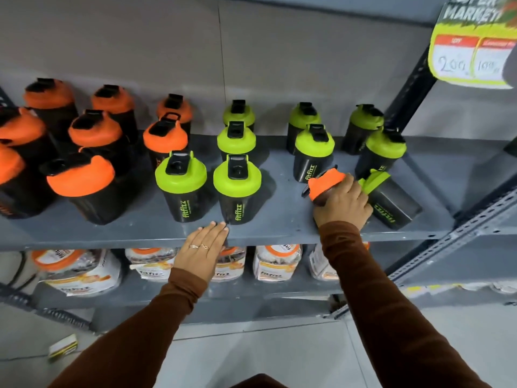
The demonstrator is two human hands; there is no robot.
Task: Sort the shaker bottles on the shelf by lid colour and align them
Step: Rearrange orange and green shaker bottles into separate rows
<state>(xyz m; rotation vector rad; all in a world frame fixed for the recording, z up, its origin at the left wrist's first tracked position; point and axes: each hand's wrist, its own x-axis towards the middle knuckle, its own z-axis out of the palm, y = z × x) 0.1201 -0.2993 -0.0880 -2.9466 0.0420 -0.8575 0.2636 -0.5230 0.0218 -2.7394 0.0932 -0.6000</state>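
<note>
Black shaker bottles stand on a grey metal shelf [279,231]. Several orange-lidded ones [95,128] fill the left part, and several green-lidded ones [236,140] stand in the middle and right. One green-lidded bottle [181,175] stands in front of the orange group's right column. My right hand [342,204] is shut on a tilted orange-lidded bottle [324,183] at the front right. Just right of it a green-lidded bottle [391,204] lies on its side. My left hand [202,249] rests flat and open on the shelf's front edge, fingertips near a green-lidded bottle [237,179].
A lower shelf holds orange-lidded jars [277,261] of packaged goods. A price sign [472,43] hangs at the top right. A slotted shelf upright [436,247] runs down the right side. A small box [63,347] lies on the floor at the lower left.
</note>
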